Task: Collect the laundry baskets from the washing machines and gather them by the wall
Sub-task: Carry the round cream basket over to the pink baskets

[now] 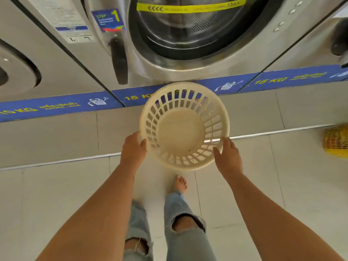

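Observation:
A round cream laundry basket [181, 132] with slotted sides is empty and sits in front of the middle washing machine [184, 34], over the raised tiled step. My left hand [134, 147] grips its near-left rim, thumb over the edge. On the near-right rim rests my right hand [228, 157], thumb inside the rim and fingers outside. A yellow basket [337, 141] shows partly at the right edge, on the floor below the step.
A row of steel front-loading washers runs along the top, with a blue 15 KG strip [282, 80] at their base. A metal-edged step [56, 161] crosses the pale tiled floor. My bare foot [180, 183] and torn jeans are below.

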A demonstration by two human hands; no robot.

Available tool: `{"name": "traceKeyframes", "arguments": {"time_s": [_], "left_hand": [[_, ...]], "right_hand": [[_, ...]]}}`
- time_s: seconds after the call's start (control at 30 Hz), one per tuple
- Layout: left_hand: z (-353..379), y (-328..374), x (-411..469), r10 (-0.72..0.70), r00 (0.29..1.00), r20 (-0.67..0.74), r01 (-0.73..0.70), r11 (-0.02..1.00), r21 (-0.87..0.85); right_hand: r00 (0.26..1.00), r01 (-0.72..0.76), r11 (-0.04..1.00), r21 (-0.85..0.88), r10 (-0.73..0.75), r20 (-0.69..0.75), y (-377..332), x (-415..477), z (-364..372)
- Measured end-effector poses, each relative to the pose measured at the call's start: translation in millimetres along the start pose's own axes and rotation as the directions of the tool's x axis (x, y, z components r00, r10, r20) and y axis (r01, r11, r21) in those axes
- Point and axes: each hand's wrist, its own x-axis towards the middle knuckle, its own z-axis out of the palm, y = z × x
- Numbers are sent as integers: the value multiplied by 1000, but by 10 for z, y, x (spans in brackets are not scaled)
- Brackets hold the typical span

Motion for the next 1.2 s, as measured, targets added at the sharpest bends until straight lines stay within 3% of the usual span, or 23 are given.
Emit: {"name": "traceKeyframes", "arguments": {"time_s": [0.23, 0.37, 0.6, 0.87, 1.2], "left_hand": [[522, -223, 760, -33, 999, -32, 34, 999, 40], [734, -319, 1075, 22, 998, -65, -18, 998, 60], [910, -440, 1396, -19, 997, -79, 19, 1000, 7], [827, -560, 1211, -79, 975, -208, 67, 996, -62], [92, -1708, 91, -234, 919, -317, 152, 953, -261]], "right_hand": [[1000, 1, 1000, -5, -1, -28, 347, 1022, 284], [998, 41, 999, -5, -41, -54, 511, 1516, 456], [994, 97, 993, 74, -92, -62, 624, 1880, 622], [987, 84, 996, 30, -79, -139, 523, 1551, 719], [975, 220, 975, -25, -221, -30, -275, 392, 1055]]}}
